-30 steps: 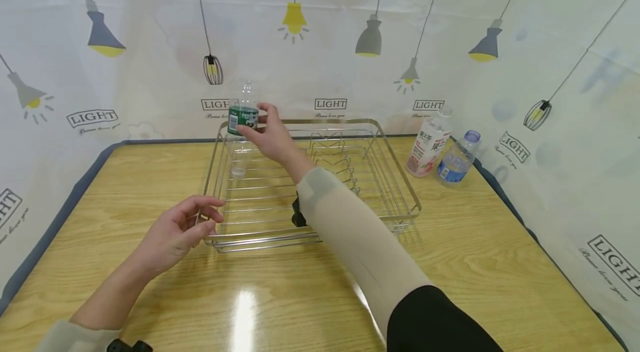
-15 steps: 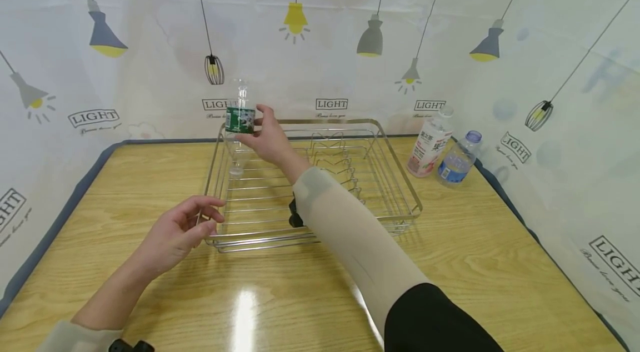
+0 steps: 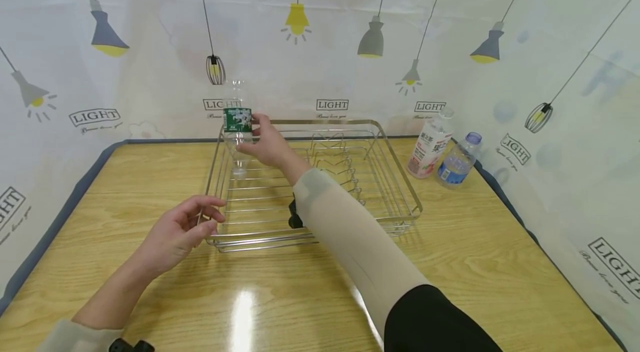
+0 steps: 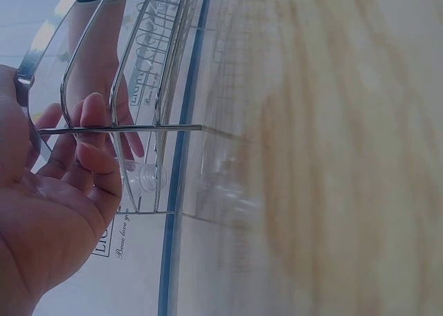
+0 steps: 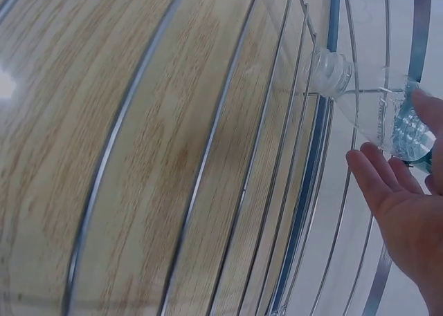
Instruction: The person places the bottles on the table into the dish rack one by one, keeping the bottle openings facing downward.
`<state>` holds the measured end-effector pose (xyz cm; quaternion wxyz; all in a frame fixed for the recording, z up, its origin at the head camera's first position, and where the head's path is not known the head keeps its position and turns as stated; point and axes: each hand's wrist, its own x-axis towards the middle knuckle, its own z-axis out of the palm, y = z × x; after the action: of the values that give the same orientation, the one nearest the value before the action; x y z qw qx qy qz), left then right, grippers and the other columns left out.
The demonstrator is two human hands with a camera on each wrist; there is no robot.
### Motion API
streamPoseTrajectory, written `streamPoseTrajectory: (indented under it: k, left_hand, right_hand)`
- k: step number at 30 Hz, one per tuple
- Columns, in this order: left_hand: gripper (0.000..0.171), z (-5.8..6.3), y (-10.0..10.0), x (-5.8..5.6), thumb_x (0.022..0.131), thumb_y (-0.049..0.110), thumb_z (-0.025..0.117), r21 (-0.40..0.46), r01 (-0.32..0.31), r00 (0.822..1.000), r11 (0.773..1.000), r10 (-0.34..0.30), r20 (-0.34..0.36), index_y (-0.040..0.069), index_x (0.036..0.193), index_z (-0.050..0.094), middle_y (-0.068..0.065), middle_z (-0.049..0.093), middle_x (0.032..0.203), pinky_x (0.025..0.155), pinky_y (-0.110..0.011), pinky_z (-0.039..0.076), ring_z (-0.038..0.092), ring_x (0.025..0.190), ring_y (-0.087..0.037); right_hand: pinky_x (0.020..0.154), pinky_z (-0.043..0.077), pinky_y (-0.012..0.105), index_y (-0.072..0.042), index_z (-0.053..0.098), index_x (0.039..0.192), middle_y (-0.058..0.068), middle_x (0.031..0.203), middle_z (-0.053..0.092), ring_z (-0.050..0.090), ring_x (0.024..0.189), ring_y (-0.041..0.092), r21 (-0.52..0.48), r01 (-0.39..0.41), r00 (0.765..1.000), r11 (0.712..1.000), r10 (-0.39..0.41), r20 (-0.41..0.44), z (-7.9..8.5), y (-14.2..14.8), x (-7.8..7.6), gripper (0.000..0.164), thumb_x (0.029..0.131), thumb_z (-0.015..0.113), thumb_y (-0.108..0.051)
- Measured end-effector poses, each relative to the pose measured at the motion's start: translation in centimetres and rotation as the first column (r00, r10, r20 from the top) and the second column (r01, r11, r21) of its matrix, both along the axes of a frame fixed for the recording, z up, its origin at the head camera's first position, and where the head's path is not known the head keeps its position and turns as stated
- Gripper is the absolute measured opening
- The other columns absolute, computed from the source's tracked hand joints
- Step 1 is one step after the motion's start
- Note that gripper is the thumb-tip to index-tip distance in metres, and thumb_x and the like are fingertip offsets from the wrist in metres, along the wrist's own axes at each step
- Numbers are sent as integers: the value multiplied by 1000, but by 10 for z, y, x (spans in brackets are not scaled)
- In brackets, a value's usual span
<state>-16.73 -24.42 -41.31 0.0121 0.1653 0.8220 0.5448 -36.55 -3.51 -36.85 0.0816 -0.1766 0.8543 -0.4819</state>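
Observation:
A clear plastic bottle [image 3: 237, 120] with a green label stands upside down in the left back corner of a metal wire dish rack [image 3: 280, 238]. Its threaded mouth points down among the wires, as the right wrist view shows at the bottle neck [image 5: 331, 74]. My right hand [image 3: 272, 144] is beside the bottle, thumb in front of it and fairly straight fingers at its right side. Curled over the rack's front left corner, my left hand [image 3: 180, 230] holds the rim lightly. In the left wrist view, a rack wire crosses between the left hand's fingers [image 4: 97, 167].
Right of the rack, a pink-tinted bottle [image 3: 429, 146] and a clear bottle with a blue label [image 3: 457, 160] stand on the wooden table [image 3: 480, 263]. A lamp-printed cloth [image 3: 165, 63] hangs behind and beside the table.
The bottle has swung slightly left and turned, now standing straighter. My right hand has slid down along it, the thumb now below the label. The left hand has stayed put.

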Motion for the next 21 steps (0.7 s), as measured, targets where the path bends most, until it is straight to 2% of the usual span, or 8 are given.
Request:
streamPoseTrajectory:
  k: [15,21]
  left_hand:
    - [37,-1,0,0,111,11,65,18,-1,1000,1000,1,-1,2,146,59,-1,73,115,74,-29,61,73,97,-14]
    - [35,-1,0,0,111,11,65,18,-1,1000,1000,1,1,6,145,61,-2,73,115,74,-29,60,73,97,-15]
  right_hand:
    - [119,52,50,-22,20,175,13,162,55,59,144,34,33,-16,999,999,14,38,3,3,1,94,103,79,-35]
    - [119,52,49,-23,21,175,12,162,56,59,144,33,40,-13,999,999,11,44,2,4,1,93,103,79,-37]
